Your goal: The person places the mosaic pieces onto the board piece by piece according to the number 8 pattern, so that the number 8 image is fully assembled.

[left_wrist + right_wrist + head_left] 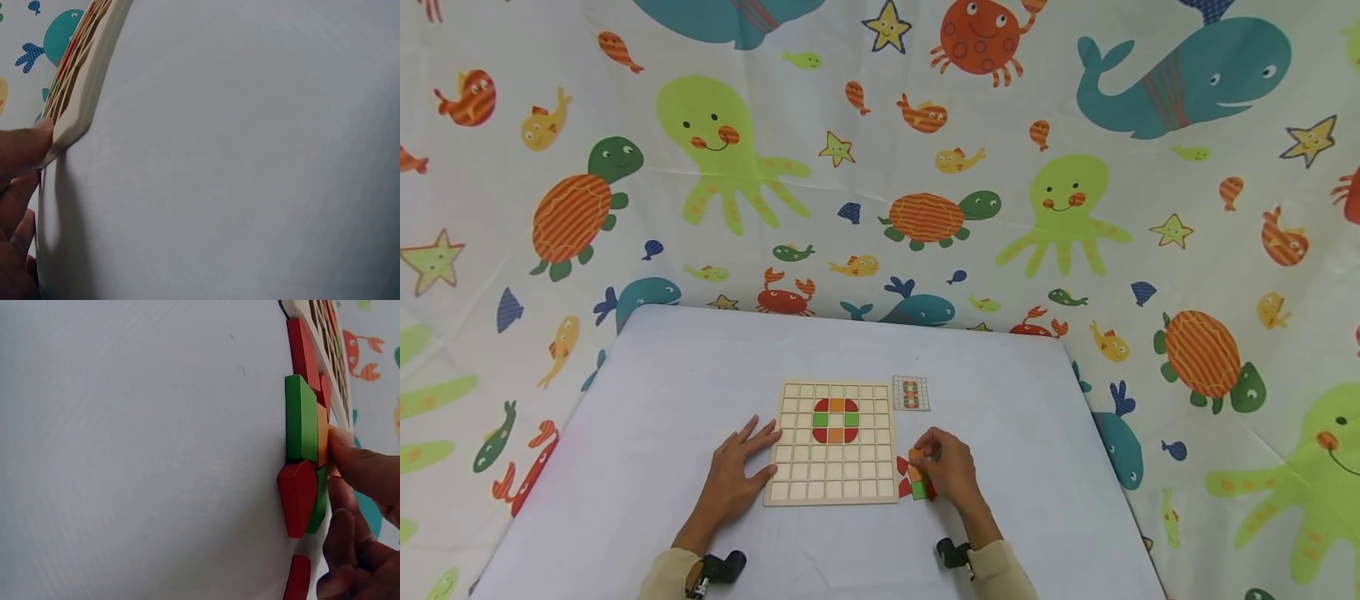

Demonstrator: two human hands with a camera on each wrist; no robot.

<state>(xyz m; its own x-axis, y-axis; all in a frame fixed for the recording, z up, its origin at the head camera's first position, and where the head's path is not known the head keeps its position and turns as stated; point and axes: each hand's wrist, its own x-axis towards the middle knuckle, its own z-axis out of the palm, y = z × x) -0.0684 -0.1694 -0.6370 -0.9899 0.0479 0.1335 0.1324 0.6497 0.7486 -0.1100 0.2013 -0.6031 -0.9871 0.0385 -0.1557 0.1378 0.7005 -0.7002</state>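
Left hand [737,467]: fingers spread and relaxed, gripping nothing, touching the left edge of the wooden grid board [835,473]. Right hand [949,467]: thumb and finger pinched an orange tile [916,456] just right of the board, over the loose pile. Pile sat by the board's near right side: green tile [920,490] and red tile [904,490] among the pieces, some touching, per right wrist view. Board lay flat on the white table [700,375]; its far half held a ring of red corners [821,435], orange and green squares between. Pattern card [922,402] lay beside the board's far right corner.
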